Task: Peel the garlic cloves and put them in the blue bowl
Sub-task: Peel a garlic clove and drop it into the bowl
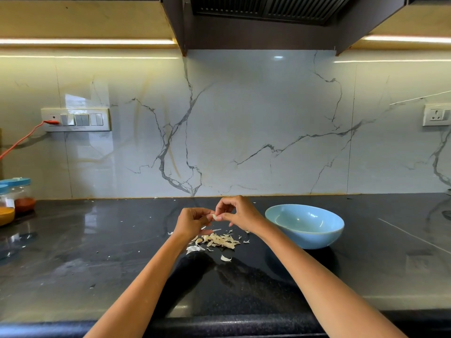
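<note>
Both my hands meet above the black counter [97, 252] and pinch one small garlic clove [214, 216] between them. My left hand [191, 222] holds it from the left with curled fingers. My right hand [238, 213] pinches it from the right with thumb and fingertips. Below the hands lies a pile of pale garlic peels [218, 241]. A single pale piece [225, 258], peel or clove, lies nearer to me. The blue bowl [305, 236] stands just right of my right hand; what shows of its inside looks bare.
Two jars with blue lids [17, 198] holding red and yellow powders stand at the far left. An orange cable [22, 140] runs to the wall socket plate [75, 120]. Small peel scraps are scattered over the counter. The marble backsplash rises behind.
</note>
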